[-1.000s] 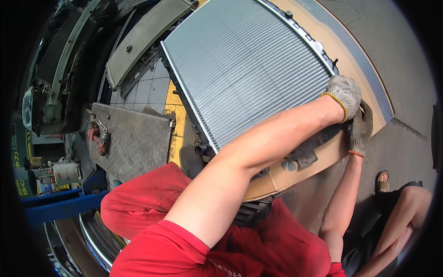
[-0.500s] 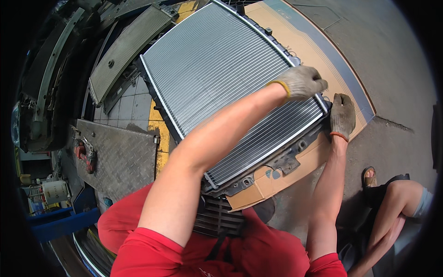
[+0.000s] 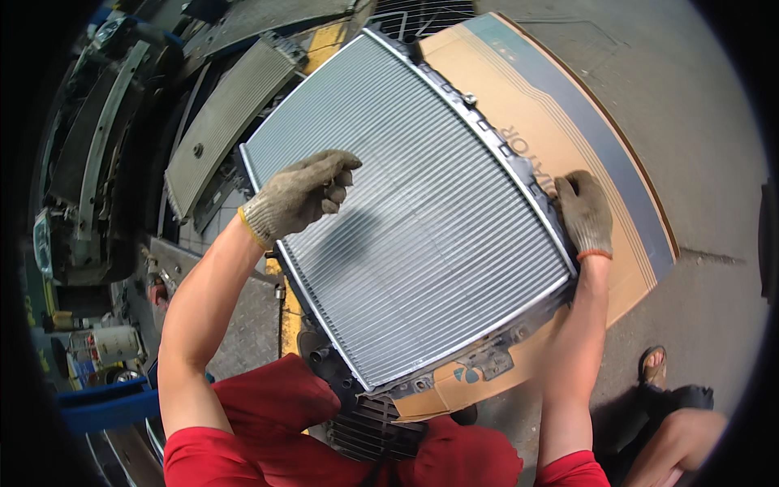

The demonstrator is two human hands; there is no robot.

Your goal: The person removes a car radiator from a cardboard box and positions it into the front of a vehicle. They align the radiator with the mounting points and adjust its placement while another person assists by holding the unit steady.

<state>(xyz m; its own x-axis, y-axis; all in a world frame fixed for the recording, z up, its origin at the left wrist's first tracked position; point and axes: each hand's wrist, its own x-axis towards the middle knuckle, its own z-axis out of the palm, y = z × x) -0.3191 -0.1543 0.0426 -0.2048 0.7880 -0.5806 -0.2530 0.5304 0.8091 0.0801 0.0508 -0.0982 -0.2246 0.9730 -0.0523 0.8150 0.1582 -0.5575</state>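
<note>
A large silver-finned radiator (image 3: 422, 243) with black side tanks lies on a flattened cardboard box (image 3: 454, 49) in front of me. Above its left part hovers my left hand (image 3: 304, 195) in a grey work glove with a yellow cuff. Its fingers are loosely bent and apart, with nothing visible in them, and a soft shadow falls on the fins beside it. At the radiator's right edge, my right hand (image 3: 586, 213), gloved with an orange cuff, has its fingers curled against the black side tank. The fingertips are partly hidden there.
An older, dirty radiator (image 3: 227, 122) leans at the left, beyond a metal tread plate (image 3: 256, 312). Car front-end parts (image 3: 101, 154) stand farther left. A blue metal beam (image 3: 109, 406) is at lower left. Another person's leg and sandalled foot (image 3: 653, 365) show at lower right.
My left hand has swung from the radiator's right edge across to its left part. My right hand has shifted farther up along the right edge. The view has turned somewhat.
</note>
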